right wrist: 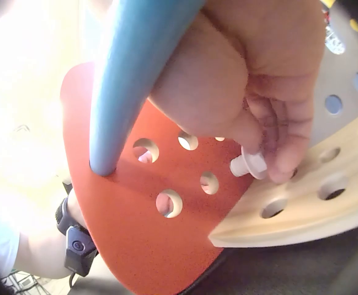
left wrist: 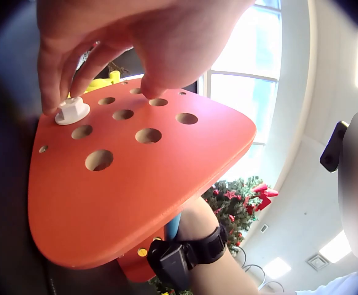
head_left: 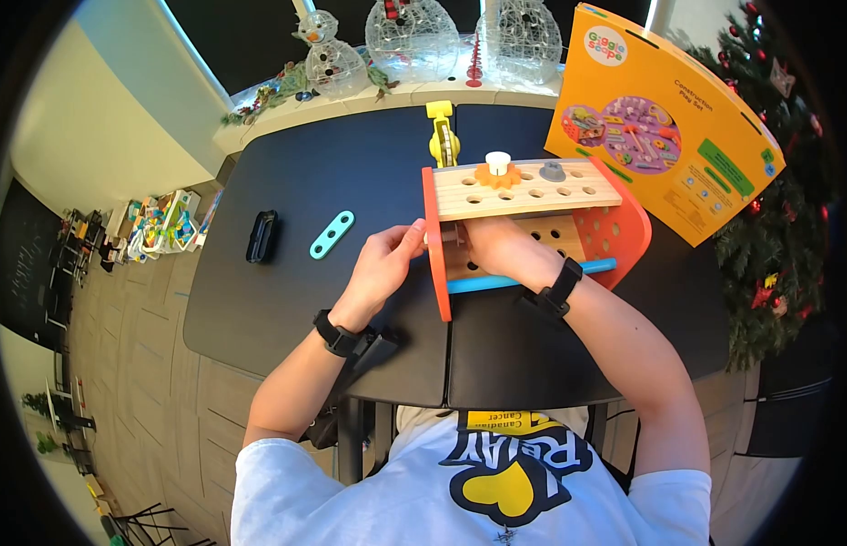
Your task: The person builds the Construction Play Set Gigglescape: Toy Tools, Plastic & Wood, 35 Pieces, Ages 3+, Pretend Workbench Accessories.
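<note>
An orange-red side panel (left wrist: 185,144) with round holes belongs to a wooden toy bench. My left hand (head_left: 384,264) is at its outer face; in the left wrist view the fingers of this hand (left wrist: 130,40) touch a white hexagonal piece (left wrist: 73,111) on the panel, while the thumb rests apart from it near a hole. Reaching inside the bench under its top board (head_left: 569,193), my right hand (head_left: 510,247) is partly hidden. The right wrist view shows this hand (right wrist: 265,74) pinching a white bolt-like piece (right wrist: 252,165) beside the panel's inner face.
A blue rod (head_left: 483,284) crosses the bench front. An orange gear (head_left: 498,176) and grey piece (head_left: 553,171) sit on top. Behind stands a yellow toy (head_left: 443,136); to the right, an orange box (head_left: 642,123). A teal strip (head_left: 332,235) and black case (head_left: 262,237) lie left.
</note>
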Demonstrator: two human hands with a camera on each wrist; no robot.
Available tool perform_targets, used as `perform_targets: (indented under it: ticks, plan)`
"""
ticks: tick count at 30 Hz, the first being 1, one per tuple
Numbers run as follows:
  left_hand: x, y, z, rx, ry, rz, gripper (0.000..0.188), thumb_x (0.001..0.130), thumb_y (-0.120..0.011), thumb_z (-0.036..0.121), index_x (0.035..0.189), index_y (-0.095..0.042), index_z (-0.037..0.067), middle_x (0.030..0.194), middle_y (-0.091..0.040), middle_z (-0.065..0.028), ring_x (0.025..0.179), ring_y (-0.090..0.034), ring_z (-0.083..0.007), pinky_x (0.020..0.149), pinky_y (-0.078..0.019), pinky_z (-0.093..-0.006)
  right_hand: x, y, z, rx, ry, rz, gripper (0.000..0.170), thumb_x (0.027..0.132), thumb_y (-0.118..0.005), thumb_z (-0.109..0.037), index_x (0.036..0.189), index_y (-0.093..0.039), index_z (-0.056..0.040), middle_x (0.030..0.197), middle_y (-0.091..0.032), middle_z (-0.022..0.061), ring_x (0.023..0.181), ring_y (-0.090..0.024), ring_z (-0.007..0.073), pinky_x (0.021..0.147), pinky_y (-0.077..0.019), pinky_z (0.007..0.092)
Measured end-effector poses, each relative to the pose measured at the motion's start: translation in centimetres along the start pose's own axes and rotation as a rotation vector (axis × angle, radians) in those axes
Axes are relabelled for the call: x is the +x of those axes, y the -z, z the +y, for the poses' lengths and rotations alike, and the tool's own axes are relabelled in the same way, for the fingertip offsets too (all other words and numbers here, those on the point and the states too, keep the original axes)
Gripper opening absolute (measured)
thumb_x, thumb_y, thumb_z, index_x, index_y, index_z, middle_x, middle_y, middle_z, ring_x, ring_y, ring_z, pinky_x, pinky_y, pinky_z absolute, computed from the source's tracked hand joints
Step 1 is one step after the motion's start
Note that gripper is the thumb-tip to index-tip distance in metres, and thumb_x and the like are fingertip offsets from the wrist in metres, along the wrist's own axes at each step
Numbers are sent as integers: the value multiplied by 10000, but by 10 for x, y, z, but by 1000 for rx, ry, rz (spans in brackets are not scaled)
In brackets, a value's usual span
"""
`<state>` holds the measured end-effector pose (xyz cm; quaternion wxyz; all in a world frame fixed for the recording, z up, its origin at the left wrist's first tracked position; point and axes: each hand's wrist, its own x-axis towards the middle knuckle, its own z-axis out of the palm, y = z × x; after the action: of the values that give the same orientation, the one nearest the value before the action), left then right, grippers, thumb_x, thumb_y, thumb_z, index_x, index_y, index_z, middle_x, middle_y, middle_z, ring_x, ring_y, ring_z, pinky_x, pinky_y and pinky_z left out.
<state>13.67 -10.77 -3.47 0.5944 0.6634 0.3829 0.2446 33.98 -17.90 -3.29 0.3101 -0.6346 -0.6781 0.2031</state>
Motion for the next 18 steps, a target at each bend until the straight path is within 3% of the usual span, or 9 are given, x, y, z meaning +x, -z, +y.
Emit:
perform_targets:
  ticks: [1,4,9,11,13,18]
  plan:
    - [0,0,0,-3,1,1,634,1068,-566,497,1281,-663,-92,1154,-728,-145,1116,-642,-211,1014,-493,-360,1,-2,3,-19,30,22,289,872,-621,39,1160,-605,28,1079,-679,240,1028,-653,435,879,-540,456]
    - [-4,-2,5,-21,-12,2,634,1069,-564,498,1283,-663,-91,1158,-729,-148,1131,-642,-216,1029,-488,-362,4,3,-3,-116,-95,-162,469,894,-539,86,1360,-530,38,1362,-607,276,1297,-572,419,1080,-487,439]
    - [-4,-1,4,-36,-13,-1,633,1070,-561,496,1287,-664,-90,1170,-728,-152,1138,-641,-218,1036,-486,-364,2,28,-41,-93,-281,-290,491,869,-544,112,1354,-547,36,1341,-633,262,1308,-565,415,1084,-480,432]
    - [-5,-2,5,-29,-6,-2,631,1070,-562,493,1288,-665,-90,1171,-728,-153,1135,-642,-220,1035,-486,-366,0,18,-25,-68,-184,-192,308,867,-613,45,1174,-589,35,1105,-662,232,1077,-629,411,919,-509,443]
    - [-5,-1,4,-9,7,-4,627,1070,-562,490,1289,-666,-88,1172,-728,-153,1132,-643,-221,1033,-487,-367,-2,10,-13,-44,-92,-104,223,870,-646,11,1089,-608,32,991,-677,216,958,-660,408,839,-525,448]
    - [-5,-3,6,4,2,-7,621,1071,-561,487,1288,-668,-85,1165,-729,-152,1129,-642,-222,1026,-488,-368,-3,5,-1,-26,52,-13,260,891,-633,13,1150,-605,23,1019,-684,218,977,-663,407,867,-531,451]
